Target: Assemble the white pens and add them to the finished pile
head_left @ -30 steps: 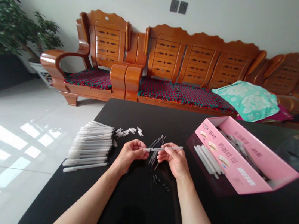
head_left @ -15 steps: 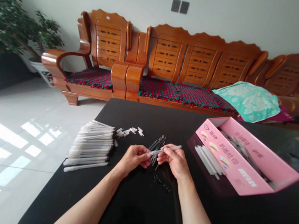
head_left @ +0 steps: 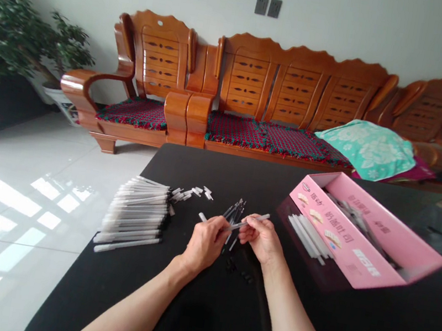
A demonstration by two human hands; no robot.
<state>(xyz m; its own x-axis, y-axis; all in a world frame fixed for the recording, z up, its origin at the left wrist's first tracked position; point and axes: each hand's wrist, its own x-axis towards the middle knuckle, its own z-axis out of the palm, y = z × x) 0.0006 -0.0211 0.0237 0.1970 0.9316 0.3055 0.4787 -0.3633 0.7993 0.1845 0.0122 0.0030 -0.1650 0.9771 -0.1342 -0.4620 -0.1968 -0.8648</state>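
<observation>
1. Just changed: from a more sidelong view to the back of the left hand (head_left: 204, 244) rolled upward, closer in toward the right hand (head_left: 262, 239), with a white stub (head_left: 202, 217) now jutting out at 10 o'clock from the knuckles.
2. In the right hand, pinched between thumb and fingers: a white tube (head_left: 238, 225), slanting from 8 to 2 o'clock, in front of dark slim rods (head_left: 235, 209).
3. At the left hand, fingers bent in, seemingly pinching the tube's 8 o'clock end; with tips partly hidden, impossible to tell how the stub is kept.
4. Meaning, by judgement: one tube steadied at both ends; impossible to tell about any joining or loosening there.
5. Around the hands, on the black surface (head_left: 223, 311): at 9 o'clock, a stack of white pens (head_left: 138, 214); at 10 to 11, short white pieces (head_left: 188, 193); at 6, small black pieces (head_left: 247, 277); at 3, loose tubes (head_left: 310, 239) beside a pink box (head_left: 343, 257).
</observation>
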